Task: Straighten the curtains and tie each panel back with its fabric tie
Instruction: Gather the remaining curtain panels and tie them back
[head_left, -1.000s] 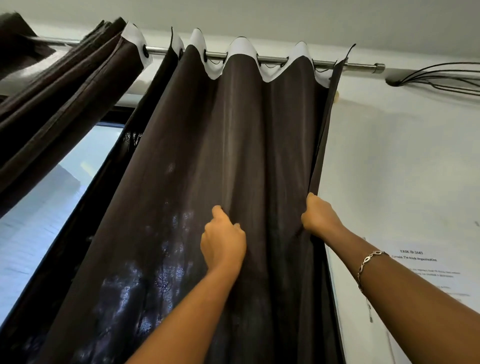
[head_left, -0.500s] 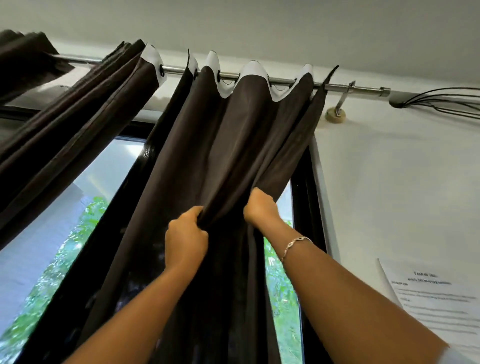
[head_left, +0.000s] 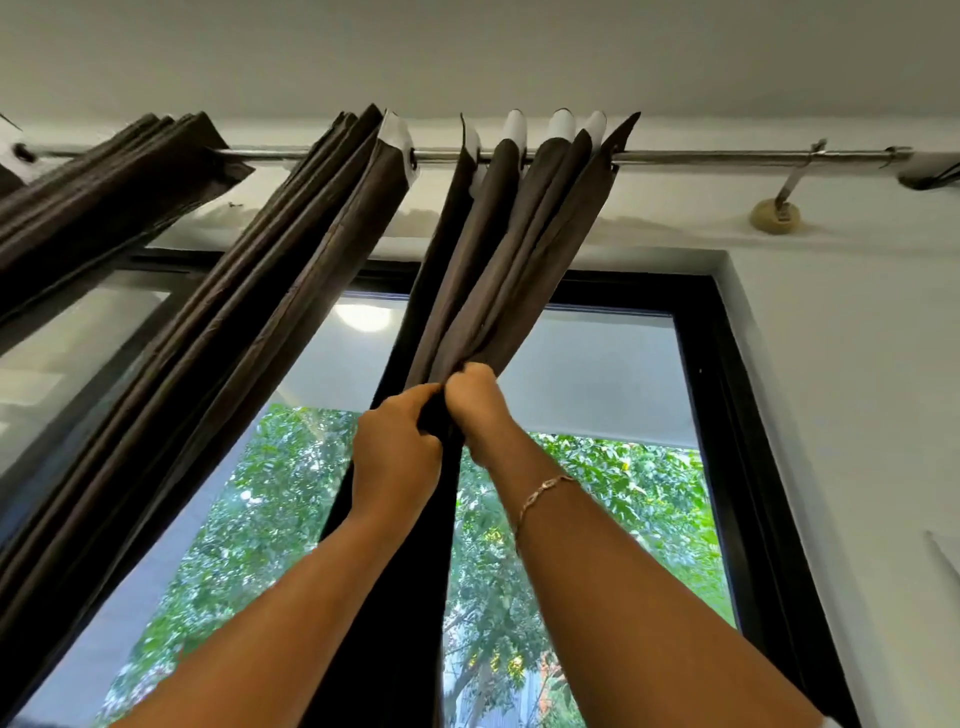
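Fingers of the left hand curl tight round the bunched folds of the right curtain panel. The right hand grips the same bunch just to the right, fingers curled in and hidden in the fabric. Both hands meet at one spot; whether the knuckles touch, cannot tell. Both arms reach up, hands well below the rod.

Above the grip the dark brown folds fan up and right to the rod, pleats stacked close. White header tabs stick up over the rod. Below the grip the panel drops as one narrow dark column between the two forearms, in front of the window.

Middle panel hangs left of it, also bunched, slanting down to the left and apart from the held panel. Left panel is at the far left edge, bunched, partly cut off by the picture edge.

Black window frame sits behind the panels, green trees beyond the glass. A bracket holds the rod to the white wall on the right. Dark cables lie at the rod's far right end. Thin bracelet on the right wrist.
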